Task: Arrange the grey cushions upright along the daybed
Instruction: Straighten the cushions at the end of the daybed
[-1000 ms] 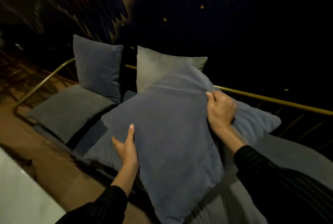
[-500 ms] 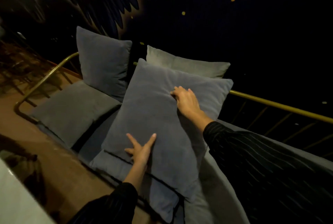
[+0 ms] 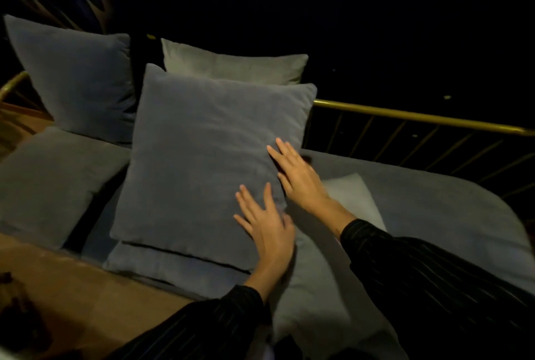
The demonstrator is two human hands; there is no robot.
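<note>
Large square dark-grey velvet cushion [image 3: 208, 157] stands near-upright mid-daybed, leaning back against a paler grey cushion [image 3: 234, 66] set against the brass back rail [image 3: 419, 119]. Its bottom edge sits on a flat dark-grey cushion with a seam line [image 3: 173, 265], not on the grey daybed mattress [image 3: 434, 200] itself. Both hands are at its lower right corner: left hand [image 3: 267, 226] flat on the front face, fingers spread, palm pressing; right hand [image 3: 301, 177] splayed along the right edge, fingertips touching fabric. Neither is gripping, both open and flat, holding nothing. The cushion lies up and to the left of both hands, its long axis roughly vertical with a slight tilt back toward the rail. The left hand is nearer the base, the right nearer mid-height. Another dark-grey upright cushion [image 3: 75, 79] stands at the far left against the rail, with a grey cushion lying flat [image 3: 49, 183] in front of it. A small pale cushion corner [image 3: 353, 194] pokes out just behind the right wrist; it may be a further cushion, but lighting is too dim to be sure. My read: the step in hand is patting this one into place. Flat cushions remain, so the task is partway. Next pick is likely the flat seamed one below, closest to the left hand.
</note>
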